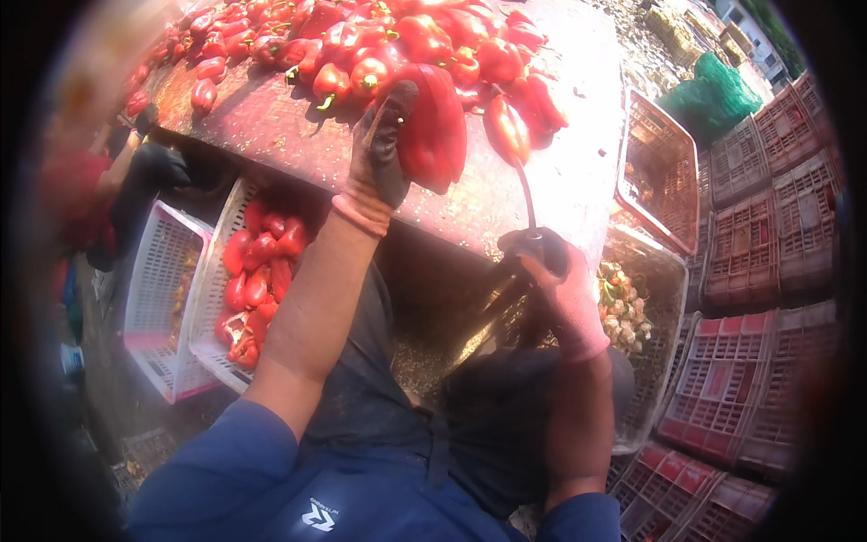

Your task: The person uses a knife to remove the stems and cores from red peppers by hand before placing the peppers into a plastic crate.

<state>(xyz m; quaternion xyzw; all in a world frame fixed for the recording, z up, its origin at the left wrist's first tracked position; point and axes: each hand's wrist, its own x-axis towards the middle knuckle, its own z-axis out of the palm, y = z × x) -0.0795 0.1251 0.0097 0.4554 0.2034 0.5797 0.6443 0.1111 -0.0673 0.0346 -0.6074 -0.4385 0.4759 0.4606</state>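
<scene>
My left hand (384,155), in a dark-coated glove, is closed around a large red bell pepper (435,131), held up over the near edge of the table (262,135). My right hand (553,271), gloved with a pink cuff, grips a knife (527,200). Its thin blade points away from me, and the tip comes close to another red pepper (506,132) on the table; I cannot tell whether they touch. Behind my left hand lies a big heap of red peppers (424,38), some with green stems.
Below the table at left, a white crate (209,316) holds red peppers, some cut open, beside another white crate (144,312). At right a crate (664,361) contains pale pepper cores (625,316). Red crates (722,370) stack at far right. Another person's arm (117,172) shows at left.
</scene>
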